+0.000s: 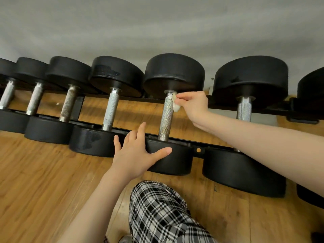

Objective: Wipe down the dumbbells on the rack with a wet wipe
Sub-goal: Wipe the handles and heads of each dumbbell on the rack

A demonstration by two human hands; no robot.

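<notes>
Several black dumbbells with knurled steel handles lie side by side on a low black rack (199, 149). My right hand (193, 106) pinches a small crumpled wet wipe (175, 104) against the upper end of the handle (167, 114) of the middle dumbbell. My left hand (135, 153) rests with fingers spread and straight on that dumbbell's near black head (172, 163). The far head (174, 74) of the same dumbbell sits close to the wall.
Bigger dumbbells (245, 109) lie to the right, smaller ones (69, 100) to the left, one with a rusty handle. Below is a wooden floor (43, 181). A grey wall (157, 23) stands right behind the rack. My knee in checked trousers (157, 211) is near the rack.
</notes>
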